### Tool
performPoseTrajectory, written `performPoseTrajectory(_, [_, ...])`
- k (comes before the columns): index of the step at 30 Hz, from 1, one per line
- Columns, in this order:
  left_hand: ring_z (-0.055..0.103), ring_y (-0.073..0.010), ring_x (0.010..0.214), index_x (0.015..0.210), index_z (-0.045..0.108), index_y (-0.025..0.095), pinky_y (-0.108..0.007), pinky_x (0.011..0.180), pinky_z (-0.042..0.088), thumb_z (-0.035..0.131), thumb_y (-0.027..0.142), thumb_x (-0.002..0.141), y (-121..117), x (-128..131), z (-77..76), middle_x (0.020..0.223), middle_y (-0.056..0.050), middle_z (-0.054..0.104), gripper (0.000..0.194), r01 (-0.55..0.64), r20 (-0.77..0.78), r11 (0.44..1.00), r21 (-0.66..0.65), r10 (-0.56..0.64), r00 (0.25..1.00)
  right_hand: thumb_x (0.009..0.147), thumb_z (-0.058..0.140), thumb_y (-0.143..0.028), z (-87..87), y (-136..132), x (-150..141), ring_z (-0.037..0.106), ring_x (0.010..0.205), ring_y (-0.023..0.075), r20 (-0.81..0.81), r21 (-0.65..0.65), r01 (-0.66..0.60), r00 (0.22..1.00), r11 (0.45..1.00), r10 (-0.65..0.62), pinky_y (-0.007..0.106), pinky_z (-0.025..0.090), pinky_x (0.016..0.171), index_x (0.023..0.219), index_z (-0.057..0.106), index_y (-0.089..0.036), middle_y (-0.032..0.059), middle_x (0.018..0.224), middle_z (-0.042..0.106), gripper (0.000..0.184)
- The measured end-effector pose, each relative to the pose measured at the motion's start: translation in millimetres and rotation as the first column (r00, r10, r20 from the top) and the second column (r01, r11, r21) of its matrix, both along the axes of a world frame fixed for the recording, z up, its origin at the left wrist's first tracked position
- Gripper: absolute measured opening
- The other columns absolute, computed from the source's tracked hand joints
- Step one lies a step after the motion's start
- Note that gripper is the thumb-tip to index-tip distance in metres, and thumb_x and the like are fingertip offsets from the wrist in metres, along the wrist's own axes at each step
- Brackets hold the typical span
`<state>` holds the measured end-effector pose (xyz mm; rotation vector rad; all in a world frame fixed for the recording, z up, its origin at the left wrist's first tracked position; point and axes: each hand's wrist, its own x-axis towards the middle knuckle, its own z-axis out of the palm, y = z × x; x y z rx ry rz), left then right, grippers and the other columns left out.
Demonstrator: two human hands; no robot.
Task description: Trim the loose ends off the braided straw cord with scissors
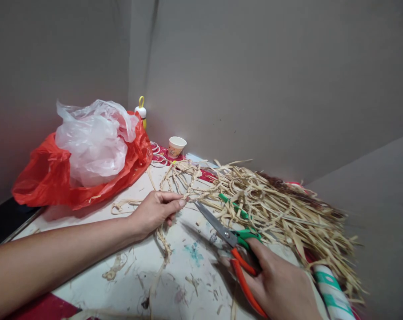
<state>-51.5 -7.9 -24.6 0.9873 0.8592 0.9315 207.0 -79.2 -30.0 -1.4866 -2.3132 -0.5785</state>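
Note:
My left hand [156,212] pinches a braided straw strand [164,242] against the white table top [188,284], fingers closed around it. The braid runs from my fingers down toward the near edge and up into loose loops [179,175]. My right hand [281,286] grips scissors [229,238] with orange and green handles. Their metal blades are nearly closed and point up-left toward my left fingertips, a short way from the braid. A big pile of pale dried straw strips [288,213] lies just behind the scissors.
A red plastic bag [54,178] with a clear bag [91,142] on top fills the back left. A paper cup [177,146] and a small yellow-topped bottle [141,111] stand by the grey wall corner. A white roll with green marks [333,295] lies at the right.

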Motion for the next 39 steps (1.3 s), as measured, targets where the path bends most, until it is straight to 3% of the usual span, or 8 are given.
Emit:
performPoseTrajectory(10, [0.034,-0.0047,0.042,0.084,0.069,0.013,-0.02,0.042,0.023,0.07,0.04,0.071,-3.1,1.5,-1.8,0.048,0.006,0.045,0.03,-0.003,-0.093,0.995,0.097,0.012,0.996,0.08,0.047,-0.045,-5.9,-3.1,2.5,0.056,0.045,0.0162,0.053,-0.009,0.055,0.997,0.998,-0.055,0.024,0.032,0.042,0.079,0.048,-0.022,-0.0018,0.052,0.056,0.022])
performPoseTrajectory(16, [0.039,-0.0052,0.046,0.083,0.07,0.015,-0.02,0.048,0.031,0.067,0.031,0.074,-7.8,1.5,0.7,0.054,0.004,0.054,0.019,0.057,-0.142,0.978,0.202,-0.028,0.989,0.078,0.048,-0.048,-7.1,-4.1,2.2,0.053,0.047,0.0158,0.09,-0.002,0.071,0.993,0.997,-0.071,0.024,0.03,0.045,0.077,0.047,-0.022,-0.0015,0.054,0.053,0.026])
performPoseTrajectory(22, [0.045,-0.0066,0.051,0.084,0.071,0.015,-0.021,0.05,0.034,0.067,0.031,0.075,-9.0,1.1,0.1,0.063,0.001,0.061,0.019,0.093,-0.141,0.978,0.186,-0.067,0.988,0.079,0.047,-0.051,-6.9,-5.3,3.6,0.05,0.047,0.0145,0.09,0.007,0.072,0.993,0.997,-0.072,0.024,0.027,0.046,0.072,0.046,-0.022,-0.0012,0.053,0.05,0.03])
performPoseTrajectory(32, [0.043,-0.005,0.046,0.08,0.071,0.013,-0.018,0.045,0.033,0.066,0.024,0.074,-12.6,4.1,3.3,0.059,0.001,0.061,0.013,0.099,-0.156,0.983,0.151,-0.075,0.985,0.08,0.048,-0.049,-4.3,-7.5,5.5,0.045,0.045,0.0119,0.066,0.02,0.025,0.997,0.999,-0.026,0.024,0.026,0.047,0.066,0.048,-0.021,-0.001,0.051,0.048,0.031])
performPoseTrajectory(39, [0.042,-0.0046,0.041,0.08,0.067,0.01,-0.018,0.038,0.031,0.068,0.027,0.071,-11.3,4.4,6.3,0.06,-0.001,0.062,0.02,0.142,-0.083,0.989,0.049,-0.138,0.987,0.08,0.051,-0.047,0.6,-6.7,9.1,0.046,0.046,0.0116,0.066,0.023,0.008,0.998,1.0,-0.01,0.024,0.025,0.046,0.068,0.047,-0.022,-0.0007,0.054,0.05,0.028])
